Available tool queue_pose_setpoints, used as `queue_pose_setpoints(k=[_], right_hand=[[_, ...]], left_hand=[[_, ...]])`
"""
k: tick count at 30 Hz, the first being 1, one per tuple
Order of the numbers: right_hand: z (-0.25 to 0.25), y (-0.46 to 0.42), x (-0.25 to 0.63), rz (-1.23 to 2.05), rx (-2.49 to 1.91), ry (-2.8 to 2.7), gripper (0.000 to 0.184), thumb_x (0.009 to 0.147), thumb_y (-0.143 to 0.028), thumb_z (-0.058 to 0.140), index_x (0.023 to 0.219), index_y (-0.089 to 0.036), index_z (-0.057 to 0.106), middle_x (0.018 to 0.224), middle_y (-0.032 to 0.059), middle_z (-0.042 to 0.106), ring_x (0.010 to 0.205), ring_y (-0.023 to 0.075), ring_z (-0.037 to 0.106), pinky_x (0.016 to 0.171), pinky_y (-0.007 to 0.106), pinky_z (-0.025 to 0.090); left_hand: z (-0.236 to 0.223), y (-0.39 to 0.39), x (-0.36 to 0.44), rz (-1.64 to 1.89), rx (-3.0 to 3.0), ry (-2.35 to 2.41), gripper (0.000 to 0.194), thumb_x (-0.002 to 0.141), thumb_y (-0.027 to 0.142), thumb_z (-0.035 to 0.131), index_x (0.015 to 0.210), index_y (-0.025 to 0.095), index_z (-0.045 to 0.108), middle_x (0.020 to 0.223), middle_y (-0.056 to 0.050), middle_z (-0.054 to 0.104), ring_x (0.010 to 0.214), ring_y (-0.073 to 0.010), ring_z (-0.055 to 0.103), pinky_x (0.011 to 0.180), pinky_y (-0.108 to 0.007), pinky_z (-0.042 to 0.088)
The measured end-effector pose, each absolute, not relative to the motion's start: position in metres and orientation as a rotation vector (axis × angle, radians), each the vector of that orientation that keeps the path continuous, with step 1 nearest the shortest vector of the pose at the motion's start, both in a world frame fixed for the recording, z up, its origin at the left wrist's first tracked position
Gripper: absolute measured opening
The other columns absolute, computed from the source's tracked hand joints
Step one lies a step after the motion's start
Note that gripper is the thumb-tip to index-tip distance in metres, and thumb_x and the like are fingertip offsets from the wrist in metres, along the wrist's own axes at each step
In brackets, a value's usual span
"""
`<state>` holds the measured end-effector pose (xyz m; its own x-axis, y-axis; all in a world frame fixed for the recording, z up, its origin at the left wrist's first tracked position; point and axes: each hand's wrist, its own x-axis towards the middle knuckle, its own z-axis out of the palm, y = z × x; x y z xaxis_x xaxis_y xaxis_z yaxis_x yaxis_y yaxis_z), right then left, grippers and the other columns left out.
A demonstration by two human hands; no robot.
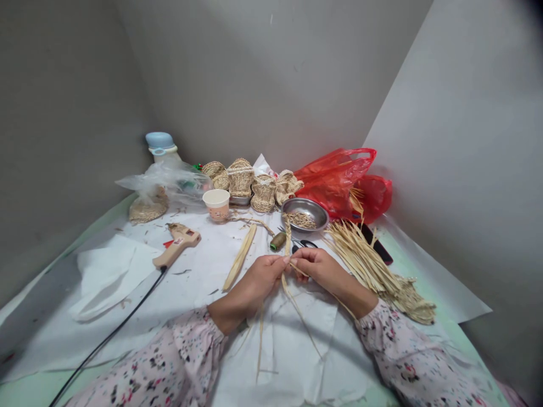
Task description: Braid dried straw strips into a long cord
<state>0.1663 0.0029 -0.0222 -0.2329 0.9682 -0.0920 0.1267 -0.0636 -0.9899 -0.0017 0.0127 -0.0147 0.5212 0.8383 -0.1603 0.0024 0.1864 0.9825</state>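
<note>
Left fingers [275, 264], right fingers [299, 257] pinch straw braid [287, 243].

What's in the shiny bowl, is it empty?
Not empty: a straw braid lies on the bottom of the steel bowl, only partly filling it.

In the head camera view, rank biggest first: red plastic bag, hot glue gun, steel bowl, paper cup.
Red plastic bag, largest. Hot glue gun and steel bowl look about alike, so unranked. Paper cup, smallest.
</note>
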Motion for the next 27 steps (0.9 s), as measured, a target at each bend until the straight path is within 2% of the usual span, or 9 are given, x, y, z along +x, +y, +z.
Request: queue_pose_setpoints(k=[4, 10, 15, 17, 20, 23, 27], right_hand=[[-0.019, 0.001, 0.165, 1.362, -1.221, -1.462, 0.022, 0.076, -0.036, 0.059, 0.075, -0.015, 0.059, 0.055, -0.003, 0.055, 0.048, 0.0089, 0.048, 0.051, 0.022, 0.039], [-0.018, -0.002, 0.164, 1.423, -1.097, -1.502, 0.026, 0.083, -0.04, 0.052, 0.075, -0.015, 0.055, 0.062, -0.0003, 0.059, 0.054, 0.0099, 0.052, 0.055, 0.023, 0.041], [-0.02, 0.0, 0.165, 1.326, -1.179, -1.571, 0.023, 0.079, -0.037, 0.056, 0.084, -0.014, 0.058, 0.063, -0.0014, 0.059, 0.054, 0.0102, 0.054, 0.054, 0.022, 0.041], [-0.011, 0.001, 0.169, 1.134, -1.261, -1.675, 0.021, 0.079, -0.034, 0.055, 0.085, -0.014, 0.061, 0.07, 0.0012, 0.063, 0.06, 0.0117, 0.057, 0.058, 0.024, 0.043], [0.011, 0.002, 0.186, 0.65, -1.519, -1.902, 0.019, 0.079, -0.028, 0.053, 0.084, -0.016, 0.066, 0.081, 0.0051, 0.068, 0.072, 0.0158, 0.06, 0.067, 0.027, 0.043], [0.026, 0.001, 0.209, 0.207, -1.996, -2.025, 0.017, 0.077, -0.024, 0.053, 0.077, -0.018, 0.069, 0.076, 0.0085, 0.069, 0.07, 0.0209, 0.062, 0.063, 0.031, 0.041], [0.016, -0.001, 0.23, -0.051, -2.425, -1.935, 0.013, 0.067, -0.014, 0.058, 0.07, -0.012, 0.071, 0.069, 0.0174, 0.067, 0.068, 0.027, 0.064, 0.058, 0.032, 0.041]], left_hand=[[-0.014, 0.013, -0.003, 0.628, 1.259, 0.791, 0.037, 0.081, 0.047, 0.05, 0.072, 0.014, 0.064, 0.045, 0.007, 0.036, 0.041, -0.0067, 0.02, 0.041, -0.022, 0.01], [-0.006, 0.01, -0.001, 0.643, 1.22, 0.826, 0.031, 0.078, 0.041, 0.052, 0.066, 0.014, 0.061, 0.056, 0.001, 0.055, 0.039, -0.0051, 0.022, 0.04, -0.022, 0.013], [-0.012, 0.013, -0.003, 0.668, 1.226, 0.885, 0.032, 0.074, 0.046, 0.056, 0.064, 0.015, 0.056, 0.048, 0.006, 0.041, 0.039, -0.0052, 0.021, 0.04, -0.022, 0.011], [-0.014, 0.014, -0.004, 0.664, 1.215, 0.895, 0.032, 0.075, 0.048, 0.055, 0.067, 0.016, 0.055, 0.045, 0.008, 0.034, 0.038, -0.0056, 0.02, 0.04, -0.022, 0.01], [-0.016, 0.015, -0.004, 0.656, 1.213, 0.91, 0.033, 0.076, 0.049, 0.055, 0.072, 0.016, 0.056, 0.044, 0.01, 0.028, 0.037, -0.0057, 0.019, 0.039, -0.021, 0.01], [-0.017, 0.015, -0.005, 0.647, 1.213, 0.915, 0.034, 0.076, 0.05, 0.055, 0.073, 0.016, 0.056, 0.046, 0.01, 0.028, 0.038, -0.0054, 0.018, 0.039, -0.021, 0.01], [-0.018, 0.016, -0.005, 0.635, 1.195, 0.875, 0.033, 0.077, 0.049, 0.054, 0.074, 0.017, 0.056, 0.047, 0.01, 0.026, 0.039, -0.0055, 0.018, 0.038, -0.02, 0.011]])
